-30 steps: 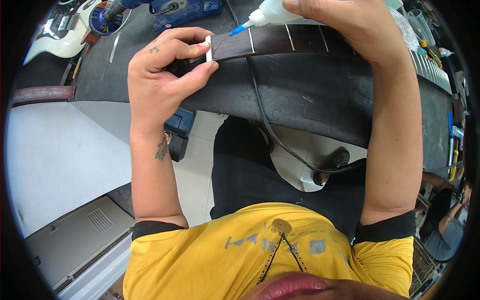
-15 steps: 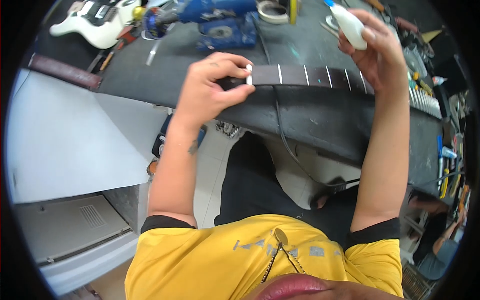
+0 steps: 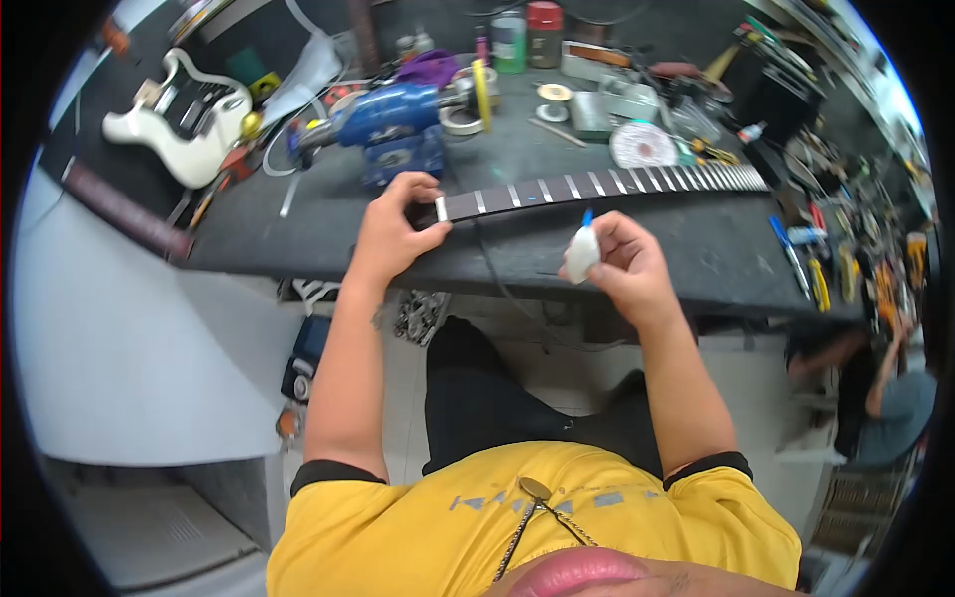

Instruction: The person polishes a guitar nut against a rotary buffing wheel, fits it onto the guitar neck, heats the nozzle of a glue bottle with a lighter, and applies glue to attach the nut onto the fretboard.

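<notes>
A long dark guitar neck [image 3: 557, 191] with pale frets lies across the black workbench. At its left end my left hand [image 3: 396, 224] pinches a small white guitar nut [image 3: 443, 209] between thumb and fingers, one at each end of the piece. My right hand [image 3: 629, 261] is closed around a white squeeze bottle [image 3: 583, 256] with a blue tip. The bottle is held upright, tip upward, on the near side of the neck and apart from it. The far end of the neck reaches toward the right side of the bench.
Behind my left hand stands a blue bench motor [image 3: 393, 114] with a yellow wheel. A white guitar body [image 3: 177, 139] lies at the back left. Pens, cutters and other tools [image 3: 818, 284] crowd the right. A cable [image 3: 489, 261] hangs over the bench's front edge. Another person [image 3: 895, 418] is at far right.
My right hand has come down and leftward with the bottle, from above the neck to its near side. My left hand stays on the nut. The view has shifted to show more of the bench.
</notes>
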